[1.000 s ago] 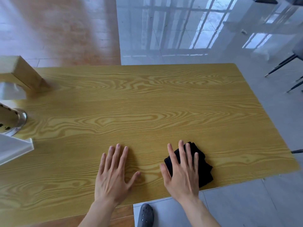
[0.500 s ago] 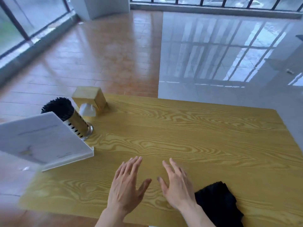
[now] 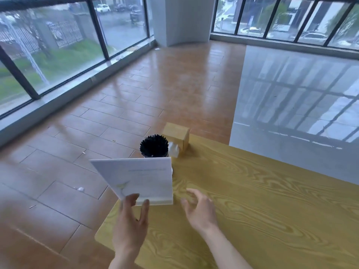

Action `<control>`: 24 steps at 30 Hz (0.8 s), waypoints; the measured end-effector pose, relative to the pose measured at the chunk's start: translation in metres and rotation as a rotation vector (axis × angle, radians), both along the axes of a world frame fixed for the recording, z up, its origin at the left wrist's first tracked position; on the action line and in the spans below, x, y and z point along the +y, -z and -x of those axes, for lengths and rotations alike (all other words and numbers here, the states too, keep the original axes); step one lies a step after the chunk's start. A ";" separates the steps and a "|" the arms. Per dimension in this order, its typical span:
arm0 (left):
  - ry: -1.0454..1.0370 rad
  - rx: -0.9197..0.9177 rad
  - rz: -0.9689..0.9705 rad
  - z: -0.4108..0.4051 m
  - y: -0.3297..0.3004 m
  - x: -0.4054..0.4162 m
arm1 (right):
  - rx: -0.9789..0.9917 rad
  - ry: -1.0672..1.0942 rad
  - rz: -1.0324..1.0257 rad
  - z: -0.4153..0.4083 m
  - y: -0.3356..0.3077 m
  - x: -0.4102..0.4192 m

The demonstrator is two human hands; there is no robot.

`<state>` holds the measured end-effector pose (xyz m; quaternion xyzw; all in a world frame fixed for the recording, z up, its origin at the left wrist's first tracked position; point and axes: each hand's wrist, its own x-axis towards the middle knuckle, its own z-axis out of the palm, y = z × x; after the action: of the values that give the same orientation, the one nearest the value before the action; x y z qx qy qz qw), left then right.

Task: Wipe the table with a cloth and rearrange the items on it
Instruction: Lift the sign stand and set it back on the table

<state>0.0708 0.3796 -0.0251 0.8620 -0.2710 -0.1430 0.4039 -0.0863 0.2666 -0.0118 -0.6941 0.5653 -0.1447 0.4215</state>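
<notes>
A white menu stand (image 3: pixel 141 177) leans at the left end of the yellow wooden table (image 3: pixel 252 210). Behind it stands a holder packed with black straws (image 3: pixel 154 146), and past that a wooden tissue box (image 3: pixel 177 135) with a white tissue sticking out. My left hand (image 3: pixel 132 226) is open, its fingertips at the stand's lower left corner. My right hand (image 3: pixel 200 206) is open with fingers spread, just right of the stand's base and apart from it. The black cloth is out of view.
The table's left edge and near-left corner lie just beside my left hand. Beyond them are brown floor tiles, a glossy grey floor on the right, and large windows at the back.
The view swung left and up, so the cloth dropped out of sight. Both hands left the cloth area and reached over to the menu stand.
</notes>
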 end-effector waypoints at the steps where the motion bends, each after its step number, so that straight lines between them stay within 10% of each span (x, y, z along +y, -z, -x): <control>1: -0.069 0.044 0.020 -0.013 0.000 0.001 | -0.032 0.025 -0.027 -0.012 0.000 -0.001; 6: -0.297 0.163 0.080 -0.072 0.004 0.005 | -0.104 0.113 -0.031 -0.054 0.000 -0.001; 24: -0.041 0.222 0.233 -0.032 -0.010 -0.032 | -0.172 0.521 0.060 -0.012 -0.016 -0.006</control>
<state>0.1028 0.3479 -0.0153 0.7935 -0.2218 -0.1967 0.5314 -0.0742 0.2607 0.0044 -0.5226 0.6824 -0.3235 0.3957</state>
